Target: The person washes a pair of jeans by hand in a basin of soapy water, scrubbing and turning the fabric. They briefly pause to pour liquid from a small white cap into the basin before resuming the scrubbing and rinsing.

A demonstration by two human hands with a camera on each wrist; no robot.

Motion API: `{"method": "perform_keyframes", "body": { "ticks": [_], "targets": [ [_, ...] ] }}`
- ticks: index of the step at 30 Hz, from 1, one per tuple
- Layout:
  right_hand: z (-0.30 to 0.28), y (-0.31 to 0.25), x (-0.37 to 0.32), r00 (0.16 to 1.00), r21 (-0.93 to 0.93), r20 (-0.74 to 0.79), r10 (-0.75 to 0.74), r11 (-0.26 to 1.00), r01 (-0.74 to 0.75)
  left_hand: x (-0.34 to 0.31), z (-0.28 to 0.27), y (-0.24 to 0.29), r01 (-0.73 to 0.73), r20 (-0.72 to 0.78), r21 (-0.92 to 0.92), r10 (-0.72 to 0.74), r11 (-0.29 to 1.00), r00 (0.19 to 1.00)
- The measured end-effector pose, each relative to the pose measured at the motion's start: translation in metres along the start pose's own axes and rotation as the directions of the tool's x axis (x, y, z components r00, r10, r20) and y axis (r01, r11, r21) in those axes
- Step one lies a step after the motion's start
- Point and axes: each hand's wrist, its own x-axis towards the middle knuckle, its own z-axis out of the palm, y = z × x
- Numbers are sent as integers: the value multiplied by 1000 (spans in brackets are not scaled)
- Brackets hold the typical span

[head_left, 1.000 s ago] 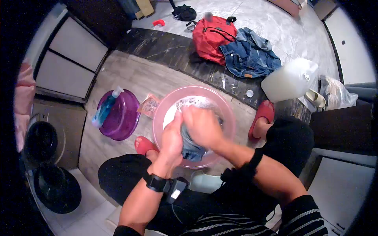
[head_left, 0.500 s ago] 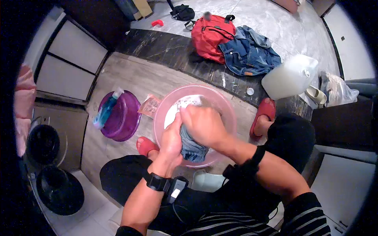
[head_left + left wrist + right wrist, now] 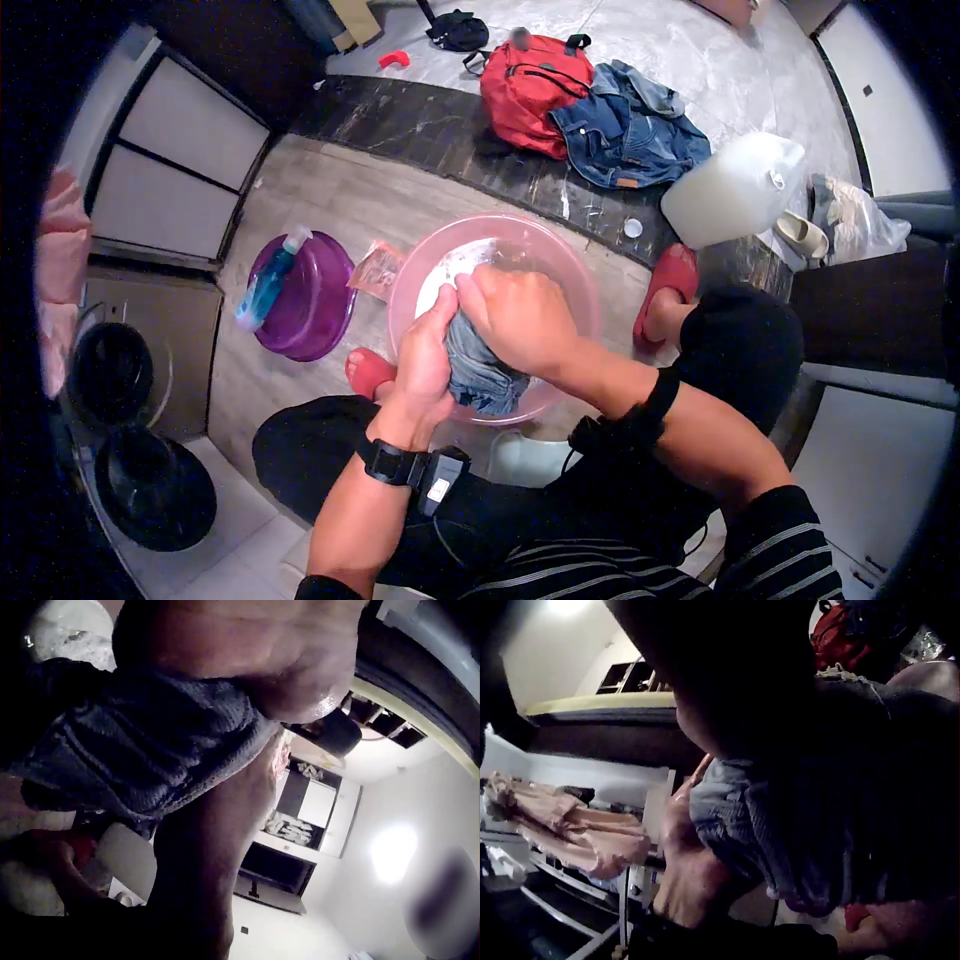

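A wet blue-grey denim garment (image 3: 482, 375) is bunched up over the pink basin (image 3: 578, 262), which holds white suds (image 3: 447, 275). My left hand (image 3: 425, 362) grips the cloth from its left side, thumb pointing up. Knuckles up, my right hand (image 3: 522, 318) holds the same cloth from the right, its thumb close to the left one. In the left wrist view the ribbed fabric (image 3: 157, 746) hangs below the hand in folds. The right wrist view shows the dark cloth (image 3: 731, 806) gathered between both hands. Most of the fingertips are hidden.
A purple basin (image 3: 330, 335) with a blue liquid bottle (image 3: 268, 285) stands at the left, near a pink packet (image 3: 378, 270). Beyond the dark stone strip lie a red backpack (image 3: 535, 90) and a denim jacket (image 3: 640, 135). A white jug (image 3: 735, 190) stands at the right.
My hands have shifted slightly left and toward me, with the cloth between them. More of the folded denim shows between the hands. Both keep their hold.
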Motion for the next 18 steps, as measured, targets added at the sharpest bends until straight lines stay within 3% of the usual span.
{"method": "perform_keyframes", "body": {
  "ticks": [3,6,7,10,11,14,15,18],
  "targets": [
    [-7,-18,-10,999,128,44,25,991,-30,3,-6,9,1,-29,23,0,1000,1000],
    [-2,5,2,995,-108,-41,-86,991,81,3,-4,-5,-21,-1,-2,21,1000,1000],
    [-1,9,10,981,91,-161,110,991,-96,3,2,-5,6,13,-12,-6,1000,1000],
    [-8,-13,-10,1000,145,-26,18,989,-14,3,-4,9,11,60,23,-12,1000,998],
    [-4,-12,-12,997,239,-9,73,969,-69,-1,1,7,-42,-32,110,46,993,998],
    [-3,7,7,965,180,-98,245,958,-225,-2,8,-1,-7,59,-18,8,1000,998],
    [-4,3,5,971,149,-150,187,975,-165,2,4,0,-17,78,-15,18,1000,997],
    [-11,-14,-11,994,192,39,98,976,-103,2,-2,4,-22,-6,61,22,998,1000]
  ]
}}
